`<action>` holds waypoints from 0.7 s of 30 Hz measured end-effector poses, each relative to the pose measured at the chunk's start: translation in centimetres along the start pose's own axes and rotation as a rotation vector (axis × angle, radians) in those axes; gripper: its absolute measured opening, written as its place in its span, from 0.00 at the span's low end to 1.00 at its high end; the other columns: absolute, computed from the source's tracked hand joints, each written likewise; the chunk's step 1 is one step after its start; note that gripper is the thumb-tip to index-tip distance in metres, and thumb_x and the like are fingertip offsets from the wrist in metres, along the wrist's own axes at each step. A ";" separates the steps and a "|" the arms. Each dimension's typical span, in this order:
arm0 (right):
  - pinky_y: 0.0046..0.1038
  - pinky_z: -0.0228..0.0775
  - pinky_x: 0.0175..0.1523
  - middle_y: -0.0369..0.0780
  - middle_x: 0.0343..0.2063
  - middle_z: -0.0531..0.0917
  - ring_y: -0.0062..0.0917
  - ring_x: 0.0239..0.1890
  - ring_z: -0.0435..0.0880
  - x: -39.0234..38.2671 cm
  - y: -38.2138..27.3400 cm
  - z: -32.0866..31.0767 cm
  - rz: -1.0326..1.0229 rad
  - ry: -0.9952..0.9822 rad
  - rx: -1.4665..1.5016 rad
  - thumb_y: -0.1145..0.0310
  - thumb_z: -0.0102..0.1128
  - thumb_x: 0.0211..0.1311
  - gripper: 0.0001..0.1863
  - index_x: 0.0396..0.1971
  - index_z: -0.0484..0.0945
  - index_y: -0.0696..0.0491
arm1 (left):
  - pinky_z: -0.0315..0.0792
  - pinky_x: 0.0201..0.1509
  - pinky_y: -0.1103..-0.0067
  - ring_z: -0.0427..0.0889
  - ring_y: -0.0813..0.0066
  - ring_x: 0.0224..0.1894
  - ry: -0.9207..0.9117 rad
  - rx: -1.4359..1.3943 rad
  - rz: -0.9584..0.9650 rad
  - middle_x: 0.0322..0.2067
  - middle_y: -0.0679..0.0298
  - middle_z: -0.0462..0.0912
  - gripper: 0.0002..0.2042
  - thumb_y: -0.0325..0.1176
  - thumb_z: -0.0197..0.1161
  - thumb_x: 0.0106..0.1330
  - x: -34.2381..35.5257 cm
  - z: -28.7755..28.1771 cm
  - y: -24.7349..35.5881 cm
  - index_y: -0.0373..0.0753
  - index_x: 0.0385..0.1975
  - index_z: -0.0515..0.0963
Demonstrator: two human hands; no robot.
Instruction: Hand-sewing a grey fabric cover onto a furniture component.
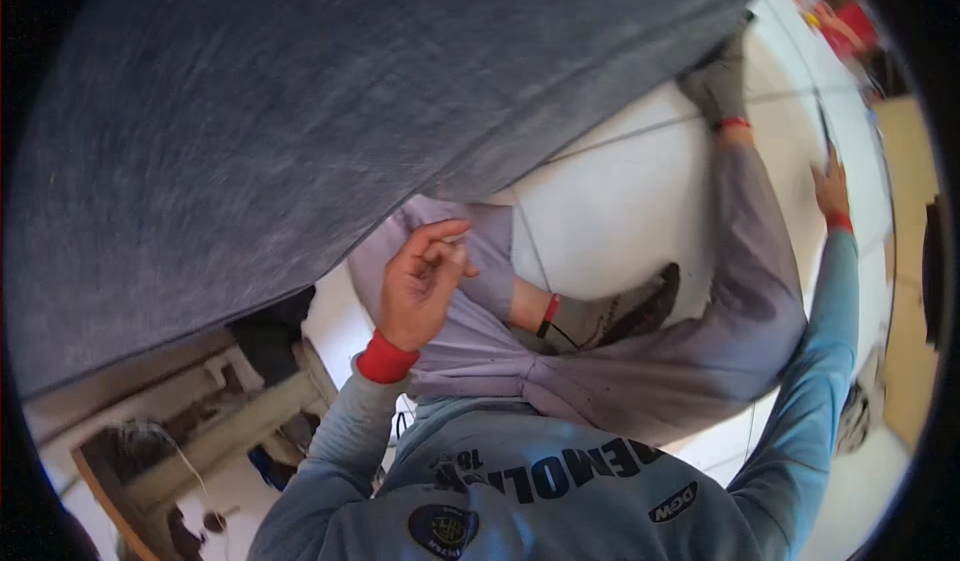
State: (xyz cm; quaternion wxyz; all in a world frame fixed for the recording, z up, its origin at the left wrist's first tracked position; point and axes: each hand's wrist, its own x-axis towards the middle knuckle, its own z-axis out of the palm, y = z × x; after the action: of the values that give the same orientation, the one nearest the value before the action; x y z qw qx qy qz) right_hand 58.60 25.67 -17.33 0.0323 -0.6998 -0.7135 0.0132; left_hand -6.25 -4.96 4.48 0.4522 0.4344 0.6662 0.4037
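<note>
My left hand (418,289) is raised over my lap beside the edge of a large dark grey fabric-covered piece (260,131). Its fingers are curled inward toward the thumb; a small pale spot shows at the fingertips, too small to name. Far out to the right, my right hand (831,191) reaches down at the white tiled floor (610,191), fingers stretched and thumb apart. Just past those fingertips lies a thin dark stick-like thing (824,126); whether they touch it cannot be made out.
My legs in pale purple trousers (660,371) are folded on the floor, one shoe (640,306) tucked inward. At the lower left stands a wooden shelf unit (110,481) with cloths and a white cord. Red items (850,26) lie at the far right, near a tan panel (905,191).
</note>
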 end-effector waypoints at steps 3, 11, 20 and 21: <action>0.42 0.49 0.73 0.59 0.66 0.61 0.50 0.70 0.56 -1.3 5.5 2.5 -0.096 -0.086 -0.489 0.47 0.47 0.71 0.38 0.70 0.55 0.58 | 0.74 0.45 0.81 0.81 0.80 0.36 0.034 -0.112 0.036 0.31 0.65 0.80 0.13 0.29 0.55 0.73 -0.3 -0.6 -1.2 0.32 0.54 0.73; 0.36 0.71 0.54 0.49 0.52 0.80 0.43 0.49 0.80 -14.3 -9.5 -2.1 0.251 0.035 0.332 0.65 0.57 0.66 0.22 0.57 0.73 0.58 | 0.75 0.43 0.80 0.77 0.82 0.29 0.195 -0.246 0.014 0.25 0.68 0.77 0.14 0.38 0.51 0.76 2.0 0.5 -1.4 0.34 0.49 0.76; 0.30 0.73 0.50 0.45 0.47 0.82 0.32 0.43 0.82 -9.4 -21.7 -1.2 0.376 -0.026 0.669 0.67 0.58 0.65 0.25 0.61 0.70 0.57 | 0.61 0.27 0.87 0.65 0.88 0.22 0.177 -0.430 -0.002 0.21 0.71 0.71 0.14 0.34 0.51 0.76 0.5 0.9 -1.0 0.37 0.56 0.71; 0.30 0.72 0.51 0.45 0.47 0.82 0.32 0.43 0.82 -6.9 -22.8 -0.7 0.386 -0.039 0.697 0.67 0.58 0.65 0.25 0.61 0.69 0.57 | 0.60 0.26 0.87 0.64 0.89 0.22 0.180 -0.404 0.022 0.21 0.71 0.71 0.14 0.34 0.51 0.76 0.6 1.2 -1.0 0.37 0.56 0.71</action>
State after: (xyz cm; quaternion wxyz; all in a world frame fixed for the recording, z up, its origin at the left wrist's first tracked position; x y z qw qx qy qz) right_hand 36.02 18.29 -15.35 0.2512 -0.7677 -0.5222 0.2736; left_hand -5.46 -4.50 3.12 0.4645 0.3045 0.6045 0.5710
